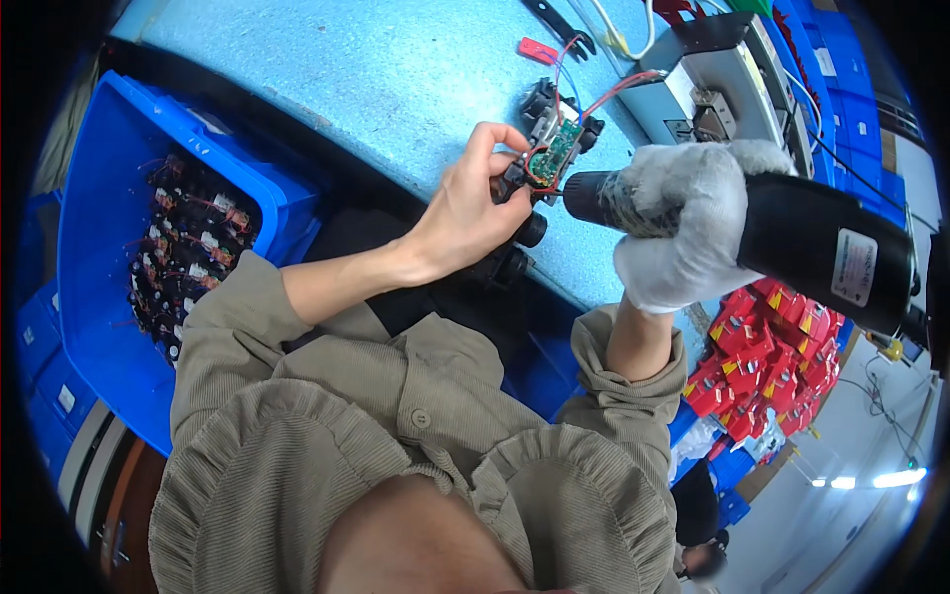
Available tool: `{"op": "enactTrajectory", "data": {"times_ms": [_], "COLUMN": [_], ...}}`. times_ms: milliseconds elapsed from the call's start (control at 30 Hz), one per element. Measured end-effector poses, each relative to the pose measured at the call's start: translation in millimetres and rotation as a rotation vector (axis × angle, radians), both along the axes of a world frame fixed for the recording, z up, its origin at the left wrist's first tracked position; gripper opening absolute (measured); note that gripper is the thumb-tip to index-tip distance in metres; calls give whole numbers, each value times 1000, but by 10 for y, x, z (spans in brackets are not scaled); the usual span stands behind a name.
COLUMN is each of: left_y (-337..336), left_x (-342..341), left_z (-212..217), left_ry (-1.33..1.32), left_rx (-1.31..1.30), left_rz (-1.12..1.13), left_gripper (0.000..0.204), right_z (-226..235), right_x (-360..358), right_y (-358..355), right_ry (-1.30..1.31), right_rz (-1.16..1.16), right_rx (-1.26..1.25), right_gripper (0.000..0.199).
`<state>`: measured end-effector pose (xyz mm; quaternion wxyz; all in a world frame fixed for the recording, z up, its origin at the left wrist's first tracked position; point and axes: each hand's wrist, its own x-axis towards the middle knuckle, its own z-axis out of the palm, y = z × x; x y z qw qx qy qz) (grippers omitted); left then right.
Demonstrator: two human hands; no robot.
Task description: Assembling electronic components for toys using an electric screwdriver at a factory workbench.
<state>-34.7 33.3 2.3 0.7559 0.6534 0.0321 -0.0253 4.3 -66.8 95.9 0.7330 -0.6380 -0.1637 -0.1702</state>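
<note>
My bare left hand grips the near side of a small black wheeled chassis, thumb and fingers closed on it. A green circuit board with thin red wires sits on top of the chassis. In a white glove, my right hand is wrapped round a black electric screwdriver. The tool lies nearly level, its nose pointing left at the chassis, beside the board's near end. Whether its tip touches a screw cannot be made out.
A pale blue worktop carries a red connector piece, a black wrench-like tool and a grey metal box with cables. Left stands a blue bin of similar wired parts. Red packages are heaped at right.
</note>
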Motion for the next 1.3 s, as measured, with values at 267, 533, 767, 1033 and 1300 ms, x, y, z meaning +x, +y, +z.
{"op": "enactTrajectory", "data": {"times_ms": [267,533,767,1033,1300], "left_y": [14,21,82,108,145], "left_x": [-5,562,807,778,786], "left_z": [112,453,110,-58,-100], "left_ry": [-432,-241,-283,-521,-658], "left_rx": [875,413,192,206,234], "left_rz": [185,-242,-294,-250,-221], "left_gripper": [43,21,22,22,21], "right_z": [303,504,387,273,158], "right_x": [-128,791,632,-25,3], "right_y": [-794,-2192,-1992,-1000,-434], "right_ry": [-202,-427,-185,8,-6], "right_rz": [11,-755,-556,-8,43], "right_rx": [194,-257,7,348,195], "right_gripper": [21,16,10,11,18]}}
